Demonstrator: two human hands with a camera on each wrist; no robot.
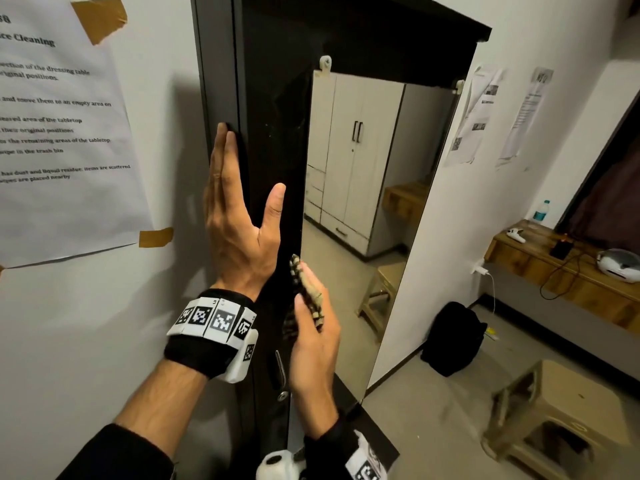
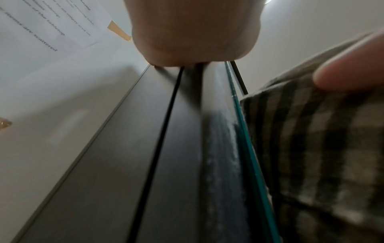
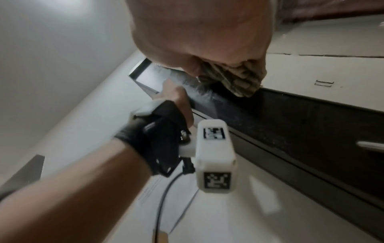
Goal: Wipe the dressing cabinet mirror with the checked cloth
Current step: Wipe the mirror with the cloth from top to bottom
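Black panels make the cabinet (image 1: 263, 140), which stands against a white wall (image 1: 104, 306). The mirror (image 1: 367, 202) is fixed on its front and held by 2 small white clips (image 1: 325, 64) at the top corners. The glass reflects a white wardrobe and a floor.

The left hand (image 1: 239, 216) lies flat on the left side edge of the cabinet, its fingers (image 1: 221, 150) straight and together, pointing up, and the thumb spread apart toward the front. It holds nothing. In the left wrist view the heel of this hand (image 2: 193, 32) rests on the dark edge (image 2: 124, 164).

The right hand (image 1: 315, 344) grasps the cloth (image 1: 308, 292), a bunched checked piece in beige and dark squares. The fingers are curled around it, and the cloth sticks out above them. It is at the lower left edge of the mirror, touching or just beside the glass; I cannot tell which. In the left wrist view the cloth (image 2: 311, 156) is next to the green edge of the glass (image 2: 245, 139), and pale dust lies on the dark strip beside it.

Paper with printed text (image 1: 62, 133) is taped on the wall at the left. At the right there is a wooden shelf (image 1: 554, 271) with a bottle (image 1: 541, 211), a black bag (image 1: 453, 337) on the floor and a beige stool (image 1: 561, 417).
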